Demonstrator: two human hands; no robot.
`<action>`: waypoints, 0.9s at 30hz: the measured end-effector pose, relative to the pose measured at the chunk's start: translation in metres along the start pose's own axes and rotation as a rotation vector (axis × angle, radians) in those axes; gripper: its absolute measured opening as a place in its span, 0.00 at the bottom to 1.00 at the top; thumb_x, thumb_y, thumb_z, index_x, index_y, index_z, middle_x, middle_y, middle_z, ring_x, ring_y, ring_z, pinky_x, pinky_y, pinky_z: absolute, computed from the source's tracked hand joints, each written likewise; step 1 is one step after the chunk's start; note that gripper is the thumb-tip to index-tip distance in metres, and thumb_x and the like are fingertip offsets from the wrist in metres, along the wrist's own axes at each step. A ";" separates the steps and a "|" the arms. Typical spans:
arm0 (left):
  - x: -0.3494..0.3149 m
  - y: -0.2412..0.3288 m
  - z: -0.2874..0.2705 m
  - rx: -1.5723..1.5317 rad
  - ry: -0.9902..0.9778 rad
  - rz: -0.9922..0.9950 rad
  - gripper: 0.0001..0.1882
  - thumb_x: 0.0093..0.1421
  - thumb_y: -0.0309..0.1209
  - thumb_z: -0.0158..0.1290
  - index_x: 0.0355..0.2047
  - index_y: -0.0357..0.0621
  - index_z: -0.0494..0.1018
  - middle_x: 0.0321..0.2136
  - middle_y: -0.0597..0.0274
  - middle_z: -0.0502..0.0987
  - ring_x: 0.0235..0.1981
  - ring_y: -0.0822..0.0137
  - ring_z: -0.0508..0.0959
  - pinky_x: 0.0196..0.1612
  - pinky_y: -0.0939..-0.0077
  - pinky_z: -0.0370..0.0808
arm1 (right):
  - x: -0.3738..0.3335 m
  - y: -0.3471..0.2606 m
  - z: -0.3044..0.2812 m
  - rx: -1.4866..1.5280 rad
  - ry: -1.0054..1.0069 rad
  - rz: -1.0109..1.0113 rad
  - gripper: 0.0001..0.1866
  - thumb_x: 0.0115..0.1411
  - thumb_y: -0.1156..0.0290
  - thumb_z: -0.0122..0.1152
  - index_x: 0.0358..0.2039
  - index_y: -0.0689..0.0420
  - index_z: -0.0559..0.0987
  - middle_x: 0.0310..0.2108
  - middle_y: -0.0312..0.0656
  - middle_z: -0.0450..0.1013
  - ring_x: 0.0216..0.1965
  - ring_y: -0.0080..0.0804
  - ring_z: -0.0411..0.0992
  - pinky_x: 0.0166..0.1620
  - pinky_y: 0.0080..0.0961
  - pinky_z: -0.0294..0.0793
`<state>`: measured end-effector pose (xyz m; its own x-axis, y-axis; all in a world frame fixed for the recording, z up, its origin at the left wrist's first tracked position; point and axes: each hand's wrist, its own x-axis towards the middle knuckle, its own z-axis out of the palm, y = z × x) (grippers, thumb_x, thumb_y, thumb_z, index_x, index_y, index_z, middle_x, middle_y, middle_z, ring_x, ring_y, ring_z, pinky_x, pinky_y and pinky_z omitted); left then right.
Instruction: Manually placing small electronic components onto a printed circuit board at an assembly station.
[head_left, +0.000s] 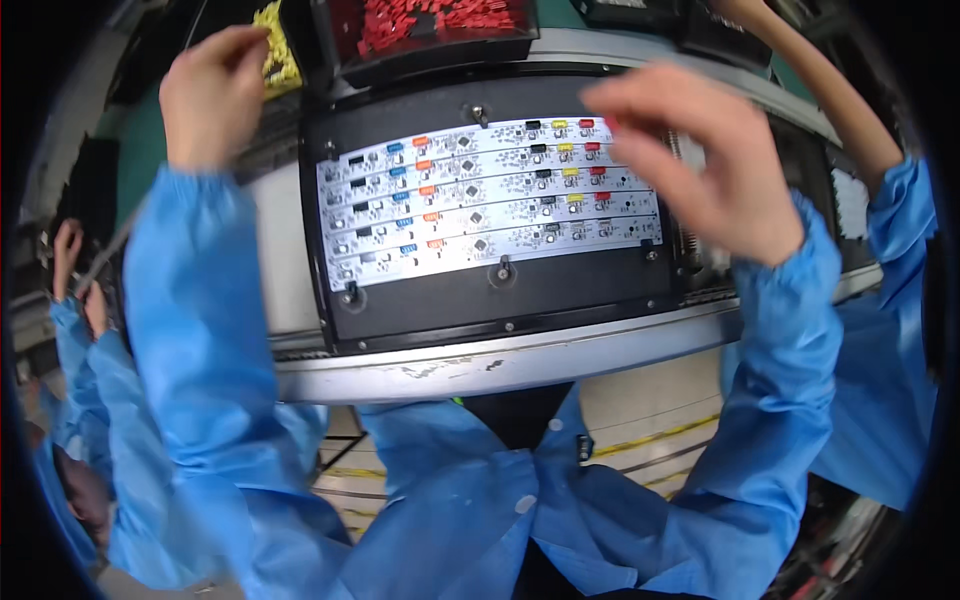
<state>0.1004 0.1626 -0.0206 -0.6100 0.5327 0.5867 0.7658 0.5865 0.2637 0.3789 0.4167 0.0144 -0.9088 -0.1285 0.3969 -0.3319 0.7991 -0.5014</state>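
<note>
A white circuit-board panel (440, 218) of several strips lies in a black carrier frame (420, 300) before me. Small blue, orange, black, yellow and red connectors stand in rows on it. Over the panel's far right end, my right hand (710, 150) is closed in a pinch, slightly blurred, with a small red connector (611, 122) at its fingertips. My left hand (212, 95) is up at the far left beside a bin of yellow connectors (278, 50). Its fingers are curled together and blurred; whatever they hold is hidden.
A dark bin (430, 55) heaped with red connectors stands behind the frame. A metal rail (500, 365) runs along the near edge. Co-workers in blue sleeves are at both sides, one arm (830, 90) reaching in at the far right.
</note>
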 end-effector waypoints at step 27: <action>0.036 -0.031 0.038 0.193 -0.360 -0.256 0.12 0.44 0.26 0.58 0.32 0.37 0.79 0.31 0.39 0.78 0.37 0.46 0.80 0.40 0.60 0.77 | -0.061 0.003 0.031 -0.222 -0.243 0.217 0.11 0.52 0.86 0.62 0.37 0.63 0.78 0.33 0.47 0.75 0.34 0.40 0.76 0.38 0.27 0.75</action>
<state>0.0465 0.1870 -0.0369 -0.8317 0.5139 0.2100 0.5509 0.8107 0.1980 0.4254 0.4093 -0.0350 -0.9940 -0.0570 0.0931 -0.0873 0.9272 -0.3643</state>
